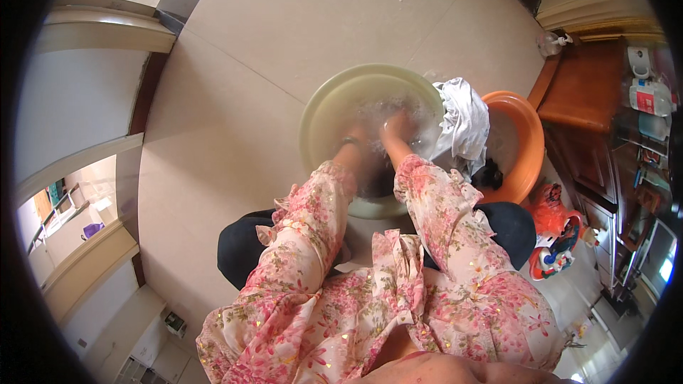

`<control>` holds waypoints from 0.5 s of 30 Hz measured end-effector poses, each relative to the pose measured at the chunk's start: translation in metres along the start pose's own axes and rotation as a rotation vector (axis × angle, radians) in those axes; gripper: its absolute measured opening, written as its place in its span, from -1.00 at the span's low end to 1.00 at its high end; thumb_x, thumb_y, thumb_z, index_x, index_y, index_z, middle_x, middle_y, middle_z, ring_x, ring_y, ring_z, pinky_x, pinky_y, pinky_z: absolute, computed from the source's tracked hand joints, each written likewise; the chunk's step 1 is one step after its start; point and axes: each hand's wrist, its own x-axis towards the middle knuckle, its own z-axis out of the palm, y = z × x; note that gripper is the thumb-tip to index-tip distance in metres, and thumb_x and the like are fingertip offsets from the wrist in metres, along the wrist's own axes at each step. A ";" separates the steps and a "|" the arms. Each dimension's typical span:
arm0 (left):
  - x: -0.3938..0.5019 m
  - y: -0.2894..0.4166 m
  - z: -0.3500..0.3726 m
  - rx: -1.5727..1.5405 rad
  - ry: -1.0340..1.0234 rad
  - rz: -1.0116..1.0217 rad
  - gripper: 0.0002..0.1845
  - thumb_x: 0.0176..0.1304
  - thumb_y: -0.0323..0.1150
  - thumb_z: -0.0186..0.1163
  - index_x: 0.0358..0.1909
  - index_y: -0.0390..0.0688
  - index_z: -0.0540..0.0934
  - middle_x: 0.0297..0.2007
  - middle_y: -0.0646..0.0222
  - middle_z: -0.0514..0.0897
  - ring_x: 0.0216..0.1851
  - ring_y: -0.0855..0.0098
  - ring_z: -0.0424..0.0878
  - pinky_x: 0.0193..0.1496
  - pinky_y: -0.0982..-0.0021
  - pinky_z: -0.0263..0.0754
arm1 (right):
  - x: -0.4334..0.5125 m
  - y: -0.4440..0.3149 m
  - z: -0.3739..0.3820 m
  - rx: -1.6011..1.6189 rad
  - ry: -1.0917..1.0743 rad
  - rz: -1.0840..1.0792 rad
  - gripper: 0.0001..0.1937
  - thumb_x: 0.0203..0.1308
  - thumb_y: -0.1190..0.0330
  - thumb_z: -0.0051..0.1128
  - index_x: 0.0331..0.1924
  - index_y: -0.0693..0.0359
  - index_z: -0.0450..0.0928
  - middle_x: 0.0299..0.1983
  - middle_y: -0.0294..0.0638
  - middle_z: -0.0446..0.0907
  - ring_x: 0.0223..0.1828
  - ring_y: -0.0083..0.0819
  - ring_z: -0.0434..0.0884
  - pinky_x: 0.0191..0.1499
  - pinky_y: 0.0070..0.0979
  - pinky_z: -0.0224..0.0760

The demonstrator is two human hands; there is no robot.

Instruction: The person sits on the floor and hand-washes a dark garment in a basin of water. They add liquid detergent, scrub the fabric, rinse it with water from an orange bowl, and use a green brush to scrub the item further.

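Observation:
A pale green plastic basin (pixel 306 141) of cloudy, sudsy water (pixel 341 101) stands on the floor in front of me. Both my hands reach down into it. My left hand (pixel 358 133), with a dark bracelet (pixel 350 140) at the wrist, is blurred and partly under water. Close to its right, my right hand (pixel 401 124) dips in amid splashing suds, its fingers hidden. Whether either one grips something cannot be made out. Dark fabric (pixel 378 184) shows in the basin's near part, between my forearms. White wet cloth (pixel 462 117) hangs over the basin's right side.
An orange basin (pixel 533 144) with water and a dark cloth (pixel 489 175) adjoins on the right. Beyond it are a red plastic bag (pixel 549 210), a wooden cabinet (pixel 579 85) and a clear pump bottle (pixel 548 44). Pale floor tiles (pixel 240 106) extend left.

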 end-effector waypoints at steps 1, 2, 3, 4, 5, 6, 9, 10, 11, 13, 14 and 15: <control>0.024 -0.013 0.020 -0.110 0.082 -0.041 -0.48 0.29 0.02 -0.02 0.10 -0.15 0.53 0.08 0.04 0.55 0.10 0.05 0.52 0.14 0.13 0.39 | 0.006 -0.003 0.005 0.064 0.035 0.048 -0.69 0.29 0.32 -0.21 -0.12 0.29 0.58 -0.15 0.05 0.63 -0.10 -0.07 0.63 -0.07 -0.18 0.48; 0.046 -0.023 0.039 -0.223 0.191 -0.064 -0.48 0.29 0.01 -0.03 0.09 -0.15 0.54 0.07 0.05 0.56 0.09 0.05 0.52 0.13 0.13 0.39 | 0.011 -0.005 0.008 0.233 0.123 0.097 -0.69 0.19 0.28 -0.08 -0.13 0.29 0.59 -0.15 0.04 0.63 -0.09 -0.06 0.62 -0.04 -0.18 0.47; 0.064 -0.033 0.052 -0.318 0.348 -0.053 -0.49 0.30 0.01 -0.03 0.08 -0.15 0.54 0.06 0.06 0.57 0.08 0.04 0.53 0.13 0.12 0.40 | 0.015 -0.007 0.011 0.419 0.235 0.136 -0.67 0.10 0.25 0.06 -0.14 0.28 0.59 -0.15 0.03 0.64 -0.09 -0.05 0.62 -0.02 -0.18 0.46; 0.077 -0.035 0.061 -0.272 0.538 0.035 -0.48 0.28 0.03 -0.02 0.07 -0.16 0.55 0.04 0.03 0.58 0.08 0.03 0.53 0.14 0.13 0.39 | 0.021 -0.008 0.010 0.613 0.268 0.205 -0.63 0.00 0.21 0.19 -0.14 0.28 0.60 -0.15 0.03 0.64 -0.08 -0.04 0.62 0.01 -0.18 0.45; 0.083 -0.036 0.061 -0.224 0.727 0.121 -0.46 0.26 0.05 0.00 0.05 -0.17 0.55 0.03 0.01 0.58 0.08 0.03 0.53 0.14 0.13 0.38 | 0.027 -0.007 0.007 0.494 0.228 0.085 -0.61 -0.01 0.21 0.19 -0.13 0.30 0.59 -0.14 0.05 0.63 -0.08 -0.05 0.62 0.02 -0.20 0.45; 0.084 -0.036 0.052 -0.280 0.593 0.044 -0.44 0.24 0.06 0.02 0.08 -0.18 0.53 0.04 0.00 0.57 0.08 0.02 0.52 0.15 0.13 0.37 | 0.031 -0.002 0.000 0.374 0.106 0.002 -0.59 -0.03 0.22 0.19 -0.11 0.31 0.58 -0.13 0.07 0.63 -0.07 -0.05 0.62 0.04 -0.23 0.45; 0.045 -0.023 -0.006 -0.534 0.264 -0.049 -0.37 0.18 0.08 0.08 0.12 -0.22 0.47 0.03 -0.01 0.57 0.07 0.04 0.53 0.15 0.16 0.36 | 0.025 0.003 -0.019 0.528 0.026 -0.206 -0.54 -0.11 0.21 0.23 -0.11 0.32 0.56 -0.13 0.06 0.63 -0.07 -0.02 0.62 0.02 -0.27 0.46; 0.024 -0.017 -0.032 -0.639 0.252 -0.028 -0.34 0.16 0.09 0.10 0.13 -0.24 0.45 0.03 -0.01 0.57 0.06 0.05 0.53 0.15 0.17 0.36 | 0.018 0.002 -0.026 0.673 0.024 -0.309 -0.56 -0.13 0.22 0.24 -0.13 0.32 0.57 -0.14 0.06 0.63 -0.09 -0.01 0.62 0.00 -0.26 0.46; 0.001 -0.010 -0.056 -0.771 0.308 0.030 -0.31 0.14 0.10 0.12 0.14 -0.25 0.43 0.03 -0.01 0.57 0.06 0.06 0.53 0.15 0.19 0.36 | 0.007 0.002 -0.031 0.797 -0.012 -0.347 -0.57 -0.14 0.23 0.26 -0.15 0.31 0.57 -0.15 0.05 0.64 -0.10 0.00 0.63 -0.02 -0.26 0.47; -0.042 0.001 -0.093 -1.006 0.262 0.079 -0.26 0.08 0.11 0.20 0.12 -0.29 0.40 -0.02 0.08 0.58 0.01 0.18 0.54 0.12 0.26 0.36 | -0.016 0.013 -0.047 0.876 -0.001 -0.464 -0.50 -0.17 0.34 0.31 -0.04 0.27 0.49 -0.12 -0.03 0.59 -0.08 -0.15 0.58 -0.01 -0.33 0.43; -0.061 0.009 -0.103 -1.142 0.375 0.085 -0.28 0.03 0.12 0.27 0.03 -0.29 0.44 -0.10 0.08 0.58 -0.05 0.25 0.54 0.08 0.32 0.38 | -0.028 0.018 -0.052 0.888 0.063 -0.537 -0.47 -0.16 0.38 0.29 0.01 0.26 0.44 -0.13 -0.07 0.56 -0.09 -0.24 0.56 -0.03 -0.37 0.44; -0.077 0.014 -0.111 -1.157 0.436 0.096 -0.20 -0.02 0.15 0.32 0.11 -0.27 0.42 -0.02 0.03 0.55 0.04 0.21 0.52 0.14 0.31 0.36 | -0.038 0.021 -0.057 0.912 0.152 -0.655 -0.44 -0.15 0.43 0.28 0.06 0.25 0.40 -0.13 -0.11 0.53 -0.11 -0.34 0.53 -0.05 -0.42 0.44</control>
